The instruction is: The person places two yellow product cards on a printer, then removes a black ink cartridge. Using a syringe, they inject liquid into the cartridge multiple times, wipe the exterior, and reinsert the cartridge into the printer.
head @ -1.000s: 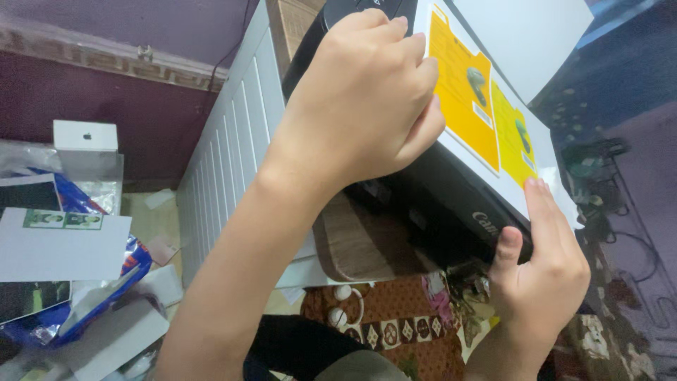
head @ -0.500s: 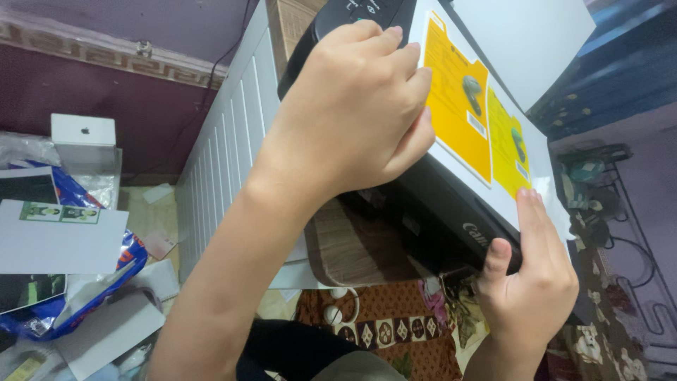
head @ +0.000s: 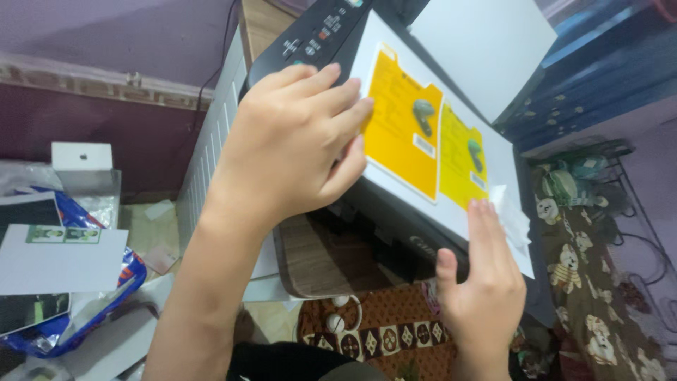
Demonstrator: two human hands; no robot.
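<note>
Printed sheet (head: 451, 152), white with two yellow-orange label shapes side by side, lies flat on top of a black printer (head: 395, 226) that fills the upper middle of the head view, running from about twelve o'clock down toward four o'clock. From where I stand, the left hand (head: 296, 144) lies over the sheet's near-left corner at about ten o'clock from the picture's centre, fingers loosely curled and close together, fingertips resting on the paper's edge beside the larger yellow label; it grips nothing that I can see. The right hand (head: 483, 271) sits at about five o'clock, fingers straight and together, laid flat on the sheet's lower right end, thumb pressed against the printer's front face below. Just past those fingertips lies a crumpled white tissue (head: 511, 215), touching the sheet. A blank white sheet (head: 483, 53) stands up from the printer's rear at one o'clock. The printer's control buttons (head: 317, 32) show at eleven o'clock. The printer rests on a wood-grain surface (head: 321, 257). Far off at nine o'clock lie loose papers (head: 60, 261) and a small white box (head: 82, 156) on a cluttered floor.
</note>
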